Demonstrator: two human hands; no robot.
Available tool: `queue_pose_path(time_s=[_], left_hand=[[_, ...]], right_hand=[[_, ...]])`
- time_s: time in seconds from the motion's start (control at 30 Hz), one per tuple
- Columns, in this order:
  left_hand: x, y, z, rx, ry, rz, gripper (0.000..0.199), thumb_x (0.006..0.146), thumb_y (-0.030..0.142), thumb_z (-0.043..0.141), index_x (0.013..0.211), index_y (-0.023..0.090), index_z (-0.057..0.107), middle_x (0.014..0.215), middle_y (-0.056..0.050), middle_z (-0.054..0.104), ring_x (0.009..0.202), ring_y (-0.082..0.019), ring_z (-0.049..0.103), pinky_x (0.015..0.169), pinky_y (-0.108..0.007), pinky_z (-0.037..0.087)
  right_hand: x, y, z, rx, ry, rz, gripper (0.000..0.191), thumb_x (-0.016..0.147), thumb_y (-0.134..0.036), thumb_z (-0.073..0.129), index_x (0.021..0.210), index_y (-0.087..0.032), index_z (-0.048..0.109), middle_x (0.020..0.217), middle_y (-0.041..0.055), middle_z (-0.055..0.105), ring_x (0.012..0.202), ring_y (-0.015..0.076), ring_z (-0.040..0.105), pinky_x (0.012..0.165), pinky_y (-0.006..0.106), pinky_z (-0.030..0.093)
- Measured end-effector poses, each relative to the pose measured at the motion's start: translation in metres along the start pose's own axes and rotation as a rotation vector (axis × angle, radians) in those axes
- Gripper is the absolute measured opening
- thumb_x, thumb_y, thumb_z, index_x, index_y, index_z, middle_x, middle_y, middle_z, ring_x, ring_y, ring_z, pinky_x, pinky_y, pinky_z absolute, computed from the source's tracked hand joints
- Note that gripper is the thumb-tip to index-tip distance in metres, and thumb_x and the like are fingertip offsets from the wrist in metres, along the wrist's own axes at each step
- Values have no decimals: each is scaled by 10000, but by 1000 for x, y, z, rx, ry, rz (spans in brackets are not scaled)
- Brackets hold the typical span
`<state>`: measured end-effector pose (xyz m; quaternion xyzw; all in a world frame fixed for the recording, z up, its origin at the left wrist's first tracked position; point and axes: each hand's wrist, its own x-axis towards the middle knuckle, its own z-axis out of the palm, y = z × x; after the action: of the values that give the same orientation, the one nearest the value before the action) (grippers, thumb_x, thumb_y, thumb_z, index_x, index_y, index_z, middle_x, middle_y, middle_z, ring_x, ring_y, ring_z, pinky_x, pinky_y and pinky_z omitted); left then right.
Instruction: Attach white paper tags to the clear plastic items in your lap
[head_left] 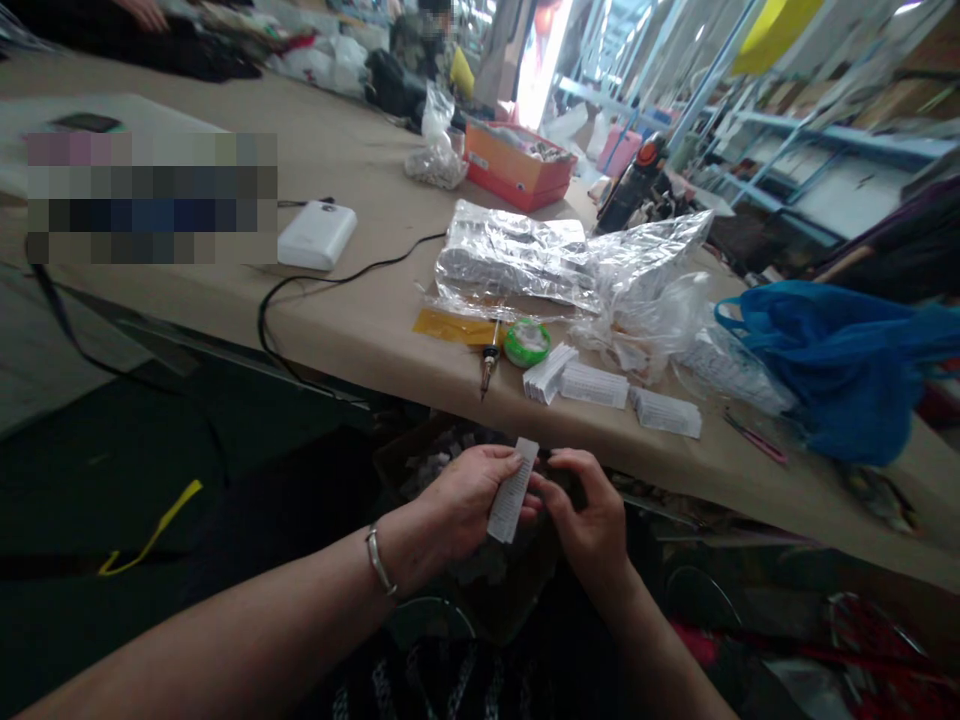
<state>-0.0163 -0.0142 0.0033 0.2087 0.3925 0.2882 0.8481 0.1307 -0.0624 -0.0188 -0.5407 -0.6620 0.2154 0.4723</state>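
Note:
My left hand (472, 492), with a bracelet at its wrist, grips a narrow white printed paper strip (514, 492) between thumb and fingers, below the table's front edge. Close to the right of the strip is my right hand (589, 510), its thumb and index finger curled toward each other; whether something small sits between them is too blurred to tell. Folded white paper stacks (594, 385) lie on the table (390, 345) beyond the hands. Beneath the hands, a container with loose white pieces (427, 465) is partly hidden.
A pen-like tool (489, 362) and a green round container (526, 342) lie near the table edge. Behind them is clear plastic wrapping (517, 255). A blue bag (832, 350) and pink-handled scissors (757, 437) are at the right, a white box (317, 235) with a black cable at the left.

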Motion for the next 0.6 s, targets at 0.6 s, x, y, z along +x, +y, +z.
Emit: queue_pose_path(time_s=[0.6], left_hand=[[-15,-12,-18,131,-221,-119,154,811,279,585,798,126,573,640,-18,591,494,-106,565,495,-227,451]], right_hand=[[12,3,1,678,-330,525,224,756,-303,697,935,-192,621,855,3,606,728,126,530,675,213,424]])
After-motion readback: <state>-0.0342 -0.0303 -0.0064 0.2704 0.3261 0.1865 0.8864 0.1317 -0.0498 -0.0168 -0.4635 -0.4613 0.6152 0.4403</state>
